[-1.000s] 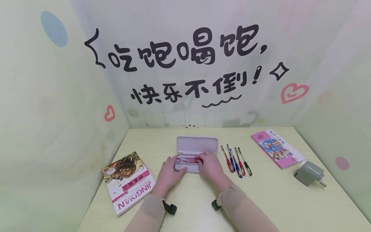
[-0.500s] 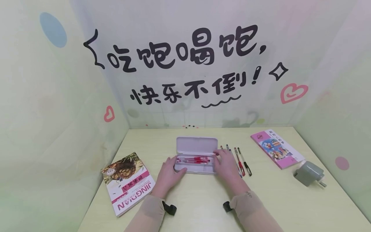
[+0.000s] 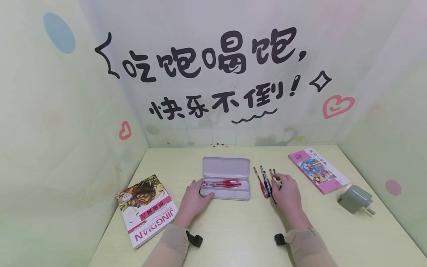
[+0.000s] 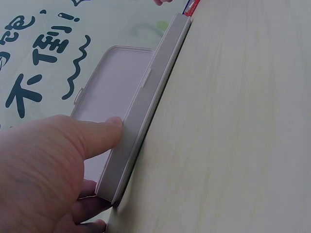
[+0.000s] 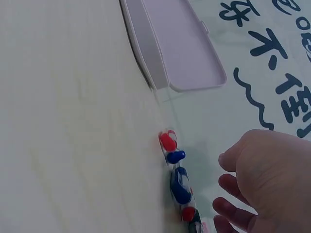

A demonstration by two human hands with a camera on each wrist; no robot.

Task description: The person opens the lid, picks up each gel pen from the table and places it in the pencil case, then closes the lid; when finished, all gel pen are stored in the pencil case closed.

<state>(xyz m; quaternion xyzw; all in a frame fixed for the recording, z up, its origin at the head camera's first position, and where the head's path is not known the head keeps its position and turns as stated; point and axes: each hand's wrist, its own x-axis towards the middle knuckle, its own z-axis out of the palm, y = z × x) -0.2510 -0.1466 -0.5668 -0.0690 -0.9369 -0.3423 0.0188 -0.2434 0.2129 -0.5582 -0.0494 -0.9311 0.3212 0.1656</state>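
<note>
An open grey pencil case (image 3: pixel 230 194) lies mid-table with its lid (image 3: pixel 226 167) folded back and red pens (image 3: pixel 224 183) in the tray. My left hand (image 3: pixel 200 193) grips the case's left end, and in the left wrist view the thumb (image 4: pixel 104 131) presses the front wall (image 4: pixel 150 92). Several loose pens (image 3: pixel 263 181), red and blue, lie to the right of the case. My right hand (image 3: pixel 281 183) is over the rightmost ones, with fingers (image 5: pixel 228 182) loosely curled just above the pen ends (image 5: pixel 177 179) and nothing visibly held.
A paperback book (image 3: pixel 148 209) lies at the front left. At the back right is a pink book (image 3: pixel 318 170), with a grey plug adapter (image 3: pixel 355 199) in front of it. Printed walls enclose the table (image 3: pixel 233 233) on three sides.
My right hand left the case, where red pens now lie uncovered, and moved right to the loose pens. The left hand has stayed on the case's end.
</note>
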